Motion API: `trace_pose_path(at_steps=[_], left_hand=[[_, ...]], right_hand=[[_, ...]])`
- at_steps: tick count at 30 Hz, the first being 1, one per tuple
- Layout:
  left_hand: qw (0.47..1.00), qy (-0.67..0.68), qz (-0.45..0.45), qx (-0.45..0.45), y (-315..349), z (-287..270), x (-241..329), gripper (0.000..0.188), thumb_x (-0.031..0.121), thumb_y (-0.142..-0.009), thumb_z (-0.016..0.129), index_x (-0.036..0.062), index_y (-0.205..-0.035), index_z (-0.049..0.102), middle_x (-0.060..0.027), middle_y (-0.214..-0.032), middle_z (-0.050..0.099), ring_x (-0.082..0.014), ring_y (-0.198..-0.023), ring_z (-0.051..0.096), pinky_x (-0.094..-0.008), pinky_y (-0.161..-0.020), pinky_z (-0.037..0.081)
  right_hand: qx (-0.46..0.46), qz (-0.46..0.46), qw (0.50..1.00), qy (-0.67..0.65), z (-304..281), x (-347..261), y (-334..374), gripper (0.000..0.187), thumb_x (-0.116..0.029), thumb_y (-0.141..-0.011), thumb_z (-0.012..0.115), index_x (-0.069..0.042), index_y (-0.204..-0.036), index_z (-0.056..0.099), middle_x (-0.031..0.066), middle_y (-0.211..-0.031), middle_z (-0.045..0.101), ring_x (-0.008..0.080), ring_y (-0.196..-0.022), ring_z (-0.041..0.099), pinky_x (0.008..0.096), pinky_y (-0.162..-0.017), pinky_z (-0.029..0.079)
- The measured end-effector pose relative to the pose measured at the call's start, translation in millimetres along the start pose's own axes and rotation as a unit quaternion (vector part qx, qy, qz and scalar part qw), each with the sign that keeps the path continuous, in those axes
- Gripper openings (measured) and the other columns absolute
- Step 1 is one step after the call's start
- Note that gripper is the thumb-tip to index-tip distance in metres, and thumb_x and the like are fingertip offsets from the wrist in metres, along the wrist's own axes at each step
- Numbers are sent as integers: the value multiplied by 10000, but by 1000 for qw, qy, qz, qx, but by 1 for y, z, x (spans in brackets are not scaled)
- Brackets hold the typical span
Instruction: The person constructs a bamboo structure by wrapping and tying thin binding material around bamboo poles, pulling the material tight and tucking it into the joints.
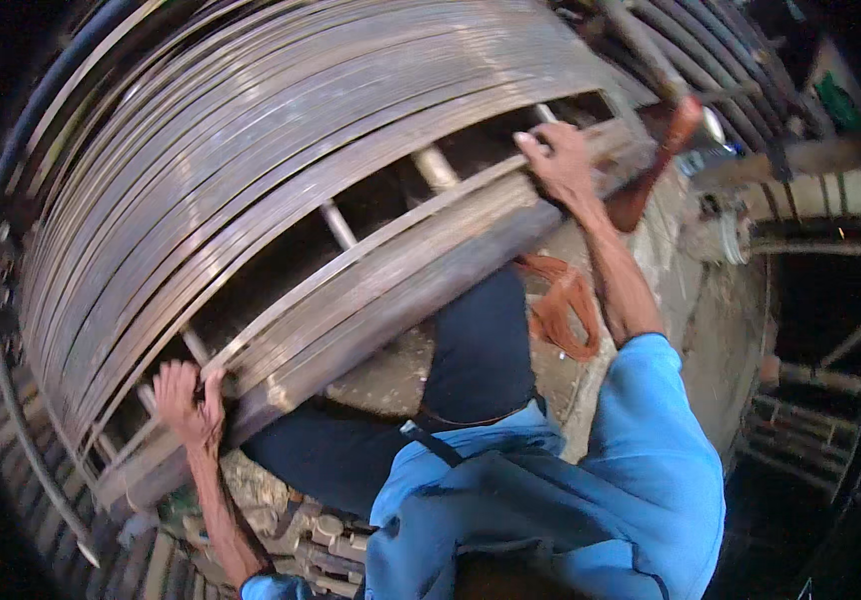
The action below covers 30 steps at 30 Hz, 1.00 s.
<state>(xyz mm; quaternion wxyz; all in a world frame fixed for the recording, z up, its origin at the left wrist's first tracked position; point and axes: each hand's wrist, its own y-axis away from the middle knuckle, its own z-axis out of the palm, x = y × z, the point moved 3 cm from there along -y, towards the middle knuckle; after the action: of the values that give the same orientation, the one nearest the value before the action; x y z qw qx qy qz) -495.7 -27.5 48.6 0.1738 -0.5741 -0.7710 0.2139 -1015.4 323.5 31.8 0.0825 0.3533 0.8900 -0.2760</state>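
Note:
A broad panel of long, thin wood or bamboo slats spreads in front of me, its slats packed side by side over a few pale crossbars. Along its near side, a dark gap with crossbars showing separates the packed slats from a loose-looking near slat. My left hand lies over the left end of this near slat, fingers over the top and thumb apart. Near its right end, my right hand curls over the same slat with the thumb raised. The fingertips of both hands are partly hidden.
A thick dark beam runs along the near edge, above my legs. An orange-brown strap or cloth lies right of my knee. At the panel's right corner is a curved reddish-brown thing. Poles lie at the left; racks stand right.

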Motion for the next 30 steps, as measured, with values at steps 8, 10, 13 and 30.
trace_pose_path(at_steps=[8,10,13,30], left_hand=[[976,-7,-182,-118,-2,11,-26,665,375,-913,685,15,-1422,454,-220,-1389,408,-419,-1368,338,-553,-1182,223],[982,-35,-167,-82,12,16,-29,706,405,-911,688,49,-1453,408,-204,-1381,395,-412,-1362,334,-595,-1173,207],[982,8,-181,-58,24,1,-29,716,400,-888,717,65,-1448,421,-197,-1347,400,-403,-1324,354,-599,-1179,205],[849,-127,-505,87,274,-151,-252,621,380,-956,617,-18,-1414,485,-237,-1427,498,-424,-1374,404,-541,-1151,274]], right_hand=[[-4,-9,1000,-23,8,-52,23,488,-396,-957,682,-61,-1309,636,182,-1264,628,359,-1212,546,462,-1079,382],[-9,-37,999,-4,18,-112,22,503,-408,-939,704,-59,-1295,637,161,-1195,620,365,-1162,524,471,-1057,381],[-93,-111,986,-78,32,-192,27,339,-317,-905,742,-56,-1117,697,133,-1084,631,331,-1055,541,442,-937,420],[-386,-289,812,-328,177,-659,112,428,-382,-995,579,6,-1076,739,297,-937,705,472,-946,679,520,-867,534]])
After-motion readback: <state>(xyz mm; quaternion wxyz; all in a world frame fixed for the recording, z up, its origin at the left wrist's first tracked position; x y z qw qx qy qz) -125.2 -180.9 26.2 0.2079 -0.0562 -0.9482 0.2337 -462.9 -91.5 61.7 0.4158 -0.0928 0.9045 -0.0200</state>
